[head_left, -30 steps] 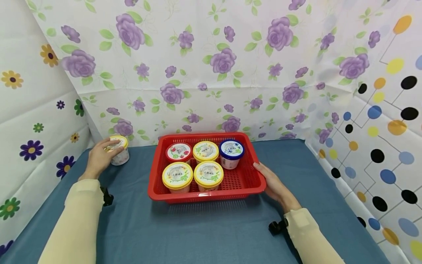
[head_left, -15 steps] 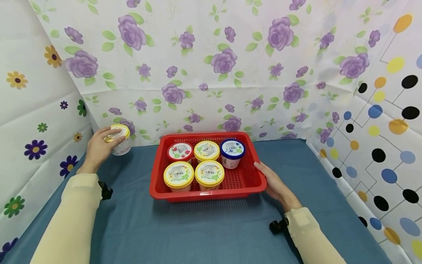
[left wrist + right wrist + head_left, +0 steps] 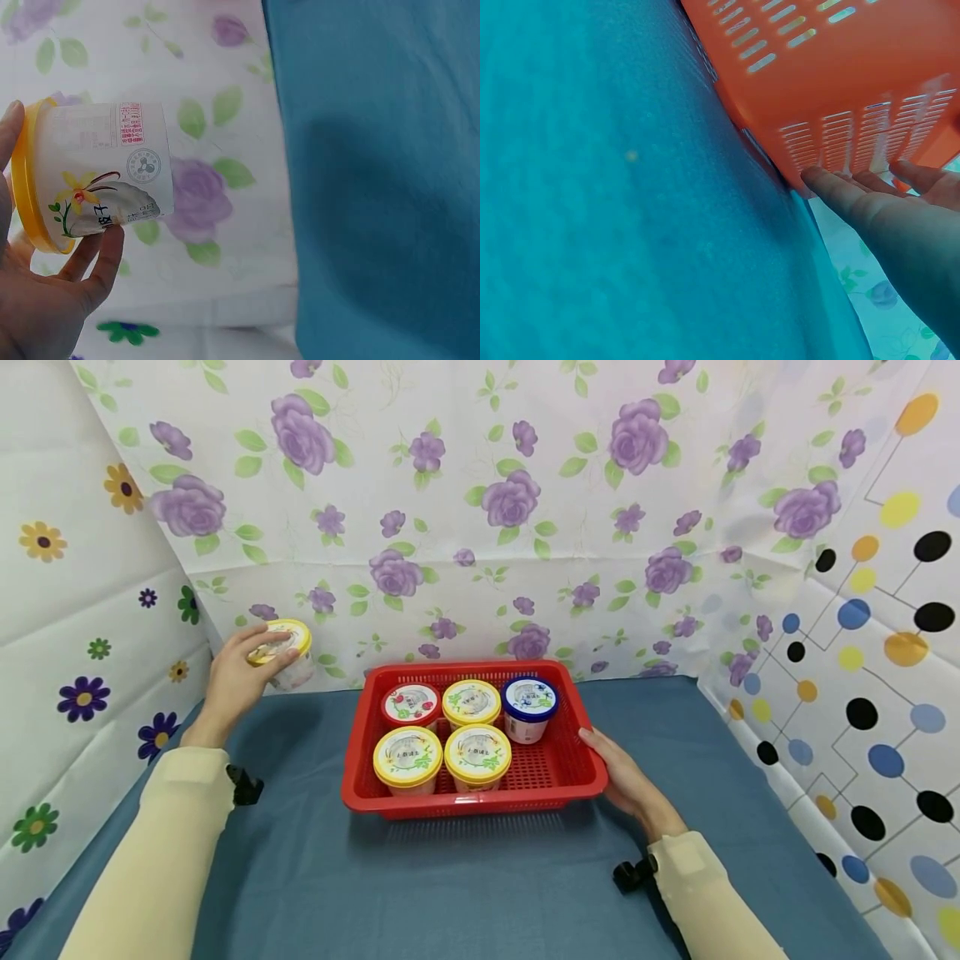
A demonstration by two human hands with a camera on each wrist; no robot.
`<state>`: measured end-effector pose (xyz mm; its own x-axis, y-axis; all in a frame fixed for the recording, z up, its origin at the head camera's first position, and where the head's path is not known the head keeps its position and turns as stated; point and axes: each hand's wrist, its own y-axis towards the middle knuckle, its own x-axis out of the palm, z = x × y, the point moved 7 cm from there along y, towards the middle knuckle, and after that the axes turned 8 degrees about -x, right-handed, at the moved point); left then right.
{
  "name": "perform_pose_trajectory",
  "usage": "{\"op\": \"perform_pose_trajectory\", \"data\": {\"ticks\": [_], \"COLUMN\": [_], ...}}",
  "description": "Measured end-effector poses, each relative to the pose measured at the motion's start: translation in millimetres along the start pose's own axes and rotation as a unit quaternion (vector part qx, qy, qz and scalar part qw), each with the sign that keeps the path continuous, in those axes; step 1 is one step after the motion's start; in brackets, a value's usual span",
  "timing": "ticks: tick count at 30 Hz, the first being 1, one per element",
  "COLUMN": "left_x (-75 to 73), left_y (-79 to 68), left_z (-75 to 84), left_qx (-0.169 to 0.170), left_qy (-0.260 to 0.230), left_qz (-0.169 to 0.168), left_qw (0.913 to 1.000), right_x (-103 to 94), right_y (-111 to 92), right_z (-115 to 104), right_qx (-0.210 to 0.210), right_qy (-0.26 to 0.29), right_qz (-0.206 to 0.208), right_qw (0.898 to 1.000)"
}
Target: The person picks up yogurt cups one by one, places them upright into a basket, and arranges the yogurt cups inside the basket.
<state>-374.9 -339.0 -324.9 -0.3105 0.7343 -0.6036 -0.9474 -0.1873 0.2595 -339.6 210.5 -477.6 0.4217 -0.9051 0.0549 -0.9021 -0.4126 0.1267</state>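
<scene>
In the head view my left hand [image 3: 234,681] holds a paper ice cream cup [image 3: 295,672] by its yellow-lidded top, raised above the cloth at the back left. The left wrist view shows the cup [image 3: 112,161] from the side, white with a vanilla flower print, fingers and thumb around it. My right hand [image 3: 618,772] grips the right side of a red plastic basket [image 3: 468,806], thumb at the rim. Its fingers [image 3: 840,191] lie against the slotted outer wall in the right wrist view. Inside the basket stand yellow-lidded cups [image 3: 477,753], a red-lidded cup [image 3: 410,703] and a blue-lidded cup [image 3: 528,700].
A blue cloth [image 3: 450,885] covers the table. Floral sheeting [image 3: 465,527] hangs right behind the basket, and patterned sheets close off the left and right sides. A black strap mount [image 3: 633,875] sits on each wrist.
My left hand has lifted the yellow-lidded cup off the cloth and moved it up and slightly right. The right hand and the basket stay in place.
</scene>
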Motion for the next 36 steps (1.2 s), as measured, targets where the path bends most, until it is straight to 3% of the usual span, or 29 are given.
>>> {"op": "perform_pose_trajectory", "data": {"ticks": [18,31,36], "left_x": [19.5,39.9,48.3], "left_y": [-13.4,-27.2,-29.4], "left_z": [89.8,135.8,146.8], "left_qx": [0.100,0.146,0.149], "left_qy": [-0.047,-0.097,-0.097], "left_qz": [-0.024,-0.065,-0.075], "left_qw": [0.9936,0.9823,0.9812], "right_x": [-0.1,0.3,0.3], "right_y": [-0.4,-0.6,-0.2], "right_z": [-1.2,-0.1,0.0], "right_qx": [-0.001,0.006,0.006], "right_qy": [0.005,0.003,0.003], "right_qz": [-0.009,-0.003,-0.003], "right_qw": [1.000,1.000,1.000]}}
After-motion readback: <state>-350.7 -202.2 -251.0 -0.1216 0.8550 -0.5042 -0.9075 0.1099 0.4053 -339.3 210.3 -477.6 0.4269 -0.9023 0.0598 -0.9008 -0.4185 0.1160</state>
